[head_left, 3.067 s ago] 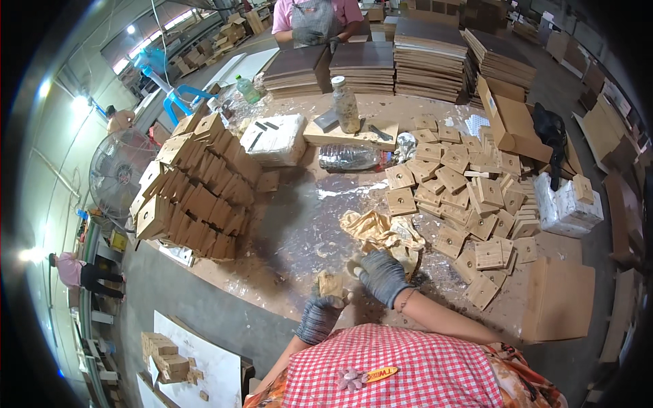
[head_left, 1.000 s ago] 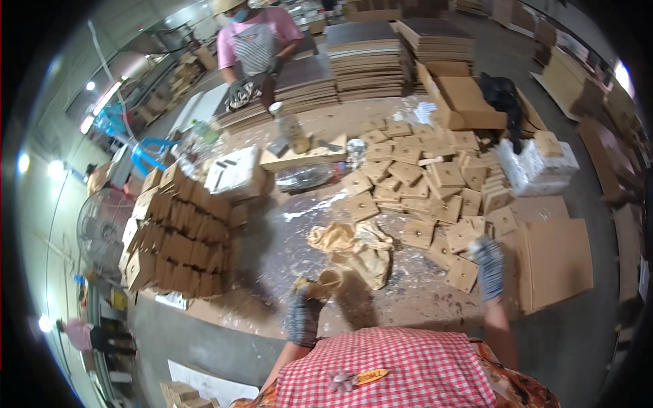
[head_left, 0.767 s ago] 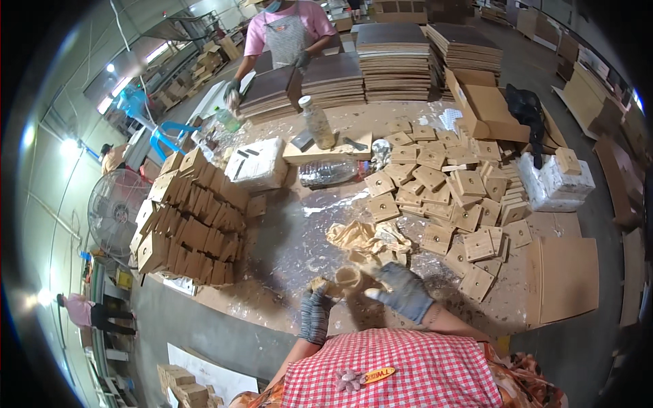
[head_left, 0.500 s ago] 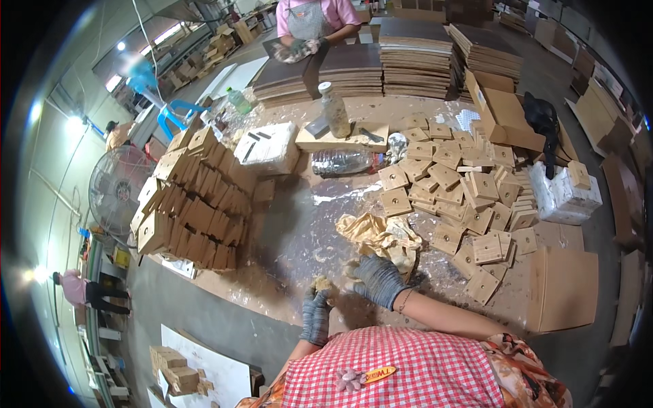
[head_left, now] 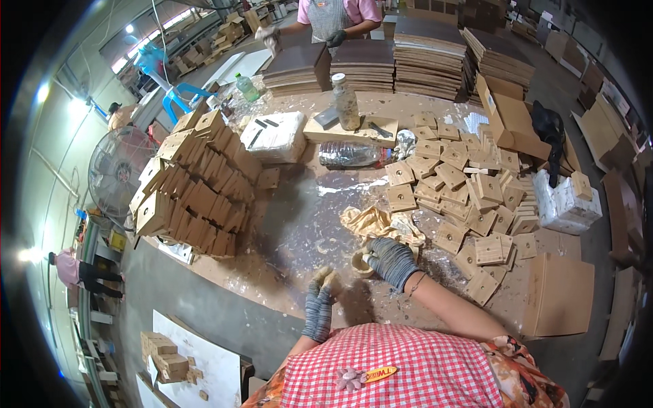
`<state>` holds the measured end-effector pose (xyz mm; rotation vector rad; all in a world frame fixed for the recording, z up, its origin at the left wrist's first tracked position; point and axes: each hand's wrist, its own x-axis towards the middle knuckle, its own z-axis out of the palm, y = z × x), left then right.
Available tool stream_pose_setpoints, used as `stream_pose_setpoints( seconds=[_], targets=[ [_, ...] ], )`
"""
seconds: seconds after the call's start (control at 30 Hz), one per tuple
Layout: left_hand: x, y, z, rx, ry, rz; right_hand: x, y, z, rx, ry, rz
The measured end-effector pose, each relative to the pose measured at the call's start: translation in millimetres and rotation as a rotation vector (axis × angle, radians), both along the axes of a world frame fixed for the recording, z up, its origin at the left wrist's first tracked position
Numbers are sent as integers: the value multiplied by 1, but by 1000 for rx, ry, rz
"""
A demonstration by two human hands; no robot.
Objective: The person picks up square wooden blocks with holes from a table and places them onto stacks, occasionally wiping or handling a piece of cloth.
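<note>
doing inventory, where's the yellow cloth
In the head view, the yellow cloth lies right of centre, beyond the right hand, left of the wooden blocks.

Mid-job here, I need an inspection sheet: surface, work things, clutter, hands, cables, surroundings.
Surface: bench stained, with white marks.
Work things: tan ring (possibly a cup) by the right hand; crumpled cloth beyond it; blocks heaped right, stacked left.
Clutter: jar upright on a board; open carton far right.
Hands: both gloved; right at the ring, grip unclear; left hand nearby, contents unclear.
Cables: thin cord hanging upper left.
Surroundings: fan left; person opposite.
</note>
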<state>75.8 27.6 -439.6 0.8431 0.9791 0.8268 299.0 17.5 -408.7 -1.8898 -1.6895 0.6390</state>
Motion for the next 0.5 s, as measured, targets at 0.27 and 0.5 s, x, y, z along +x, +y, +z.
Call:
stream_pose_setpoints(
  seconds=[0.27, 0.5],
  targets=[
    [11, -1, -10, 148, 93, -136, -14, 12, 3, -307, -359, 227],
    [10, -3, -9, 114, 86, -119, 4, 8, 24, -216, -160, 104]
  ],
)
